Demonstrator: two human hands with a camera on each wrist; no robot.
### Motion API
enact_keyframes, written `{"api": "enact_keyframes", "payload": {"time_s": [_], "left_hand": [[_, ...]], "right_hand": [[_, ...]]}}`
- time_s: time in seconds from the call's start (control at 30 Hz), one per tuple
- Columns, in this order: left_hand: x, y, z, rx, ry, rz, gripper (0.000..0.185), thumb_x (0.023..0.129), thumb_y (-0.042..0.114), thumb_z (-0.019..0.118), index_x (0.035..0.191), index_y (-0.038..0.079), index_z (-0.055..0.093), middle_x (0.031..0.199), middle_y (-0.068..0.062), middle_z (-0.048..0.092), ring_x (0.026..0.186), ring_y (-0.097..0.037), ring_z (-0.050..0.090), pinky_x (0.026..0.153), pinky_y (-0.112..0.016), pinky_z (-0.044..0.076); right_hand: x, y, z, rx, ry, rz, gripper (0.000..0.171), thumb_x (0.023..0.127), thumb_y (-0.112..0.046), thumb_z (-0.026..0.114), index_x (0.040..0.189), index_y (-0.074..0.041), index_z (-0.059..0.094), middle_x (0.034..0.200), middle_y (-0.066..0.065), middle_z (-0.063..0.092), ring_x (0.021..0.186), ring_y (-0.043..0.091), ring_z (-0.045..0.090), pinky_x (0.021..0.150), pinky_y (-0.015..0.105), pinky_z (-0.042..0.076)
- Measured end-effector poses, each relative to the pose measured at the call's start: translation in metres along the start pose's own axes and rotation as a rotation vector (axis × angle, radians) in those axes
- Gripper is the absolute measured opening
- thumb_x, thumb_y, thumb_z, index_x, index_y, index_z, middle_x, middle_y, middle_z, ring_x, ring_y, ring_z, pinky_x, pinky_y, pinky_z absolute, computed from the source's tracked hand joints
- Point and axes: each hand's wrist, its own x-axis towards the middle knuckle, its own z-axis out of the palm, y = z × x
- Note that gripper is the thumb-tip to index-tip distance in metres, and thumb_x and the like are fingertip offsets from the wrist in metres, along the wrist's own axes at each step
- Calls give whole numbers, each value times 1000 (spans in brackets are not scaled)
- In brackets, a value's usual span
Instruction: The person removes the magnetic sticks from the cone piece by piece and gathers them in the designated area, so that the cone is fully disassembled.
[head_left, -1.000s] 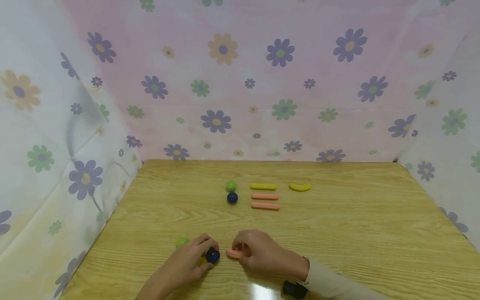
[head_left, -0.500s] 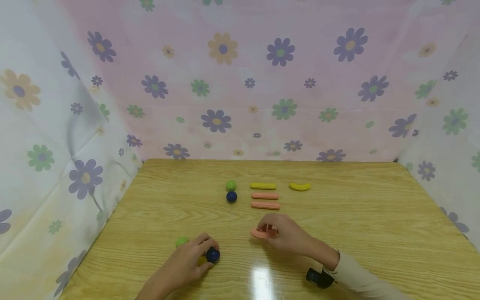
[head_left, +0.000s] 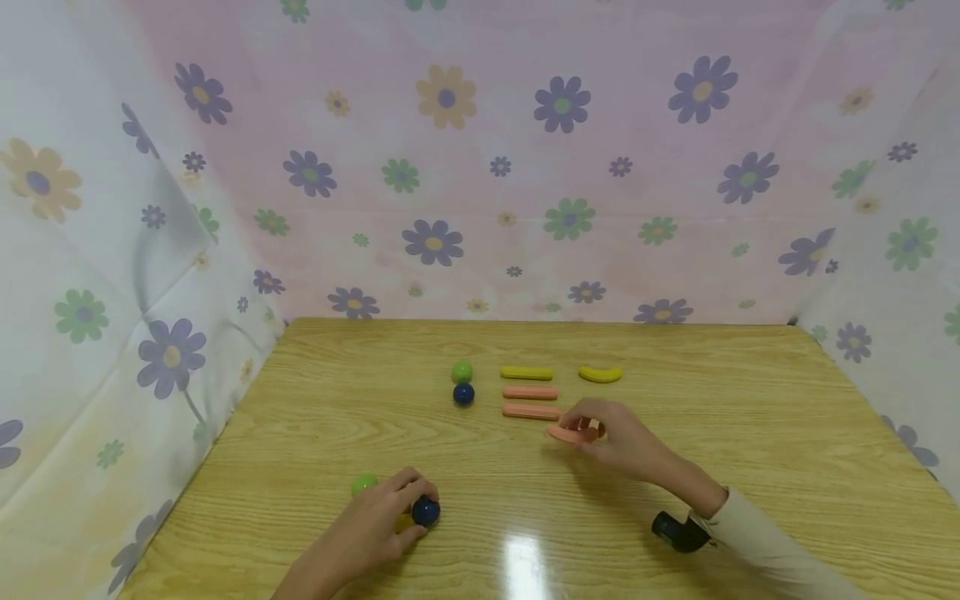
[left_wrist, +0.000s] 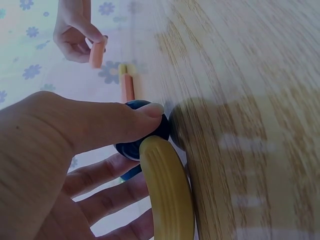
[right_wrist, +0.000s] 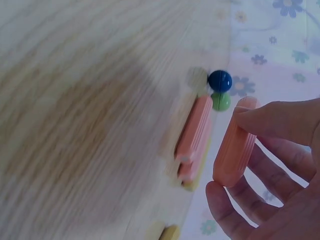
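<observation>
Where the head view looks down on the wooden table, the right hand holds a pink ridged stick pinched between thumb and fingertips, just below and right of the lowest laid stick. Laid out at the far middle: a yellow stick, a pink stick and a second pink stick, stacked in three parallel rows. Left of them: a green ball with a dark blue ball directly in front of it, the two touching or nearly so. Right of the rows: a yellow curved piece, apart from the sticks. Near edge: the left hand rests on the table, fingers curled round a second dark blue ball; a second green ball lies just beside its knuckles. A flowered cloth walls the table on three sides.

Left wrist view: thumb pressed over the held blue ball; a yellow curved bar lies against the fingers just under it, touching the ball. Right hand with its pink stick in the distance.

Right wrist view: held pink stick upright between thumb and fingertip, clear of the table; laid pink sticks beside it, blurred; blue and green balls beyond.
</observation>
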Motion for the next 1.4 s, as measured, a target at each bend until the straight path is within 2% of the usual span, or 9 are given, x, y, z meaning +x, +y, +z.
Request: {"api": "enact_keyframes", "payload": {"time_s": [0.4,0.7,1.17,1.4], "left_hand": [[-1,0,0,12,27,30,36,77,13,79,109,15,62,108,5,56,91,-13,61,75,-27,53],[-1,-1,0,6,23,36,35,78,14,78,110,14,62,108,4,56,90,-12,61,74,-26,53],[-2,1,1,15,26,34,35,78,15,79,108,15,63,107,5,56,90,-11,60,74,-26,52],[-2,1,1,6,12,16,35,79,16,78,109,16,62,108,6,56,90,-11,60,74,-27,52]], "right_hand": [[-4,27,-19,-29,48,53,25,80,2,72,102,-9,68,95,1,66,81,18,60,63,29,52],[-7,47,-27,-56,93,49,21,82,2,71,101,-7,68,93,4,66,78,19,60,62,29,52],[-4,72,-29,-31,71,209,19,83,2,69,102,-3,67,96,8,66,79,22,60,65,29,51],[0,77,-28,-15,69,246,19,84,2,68,103,-3,67,99,12,65,79,22,61,65,32,52]]}}
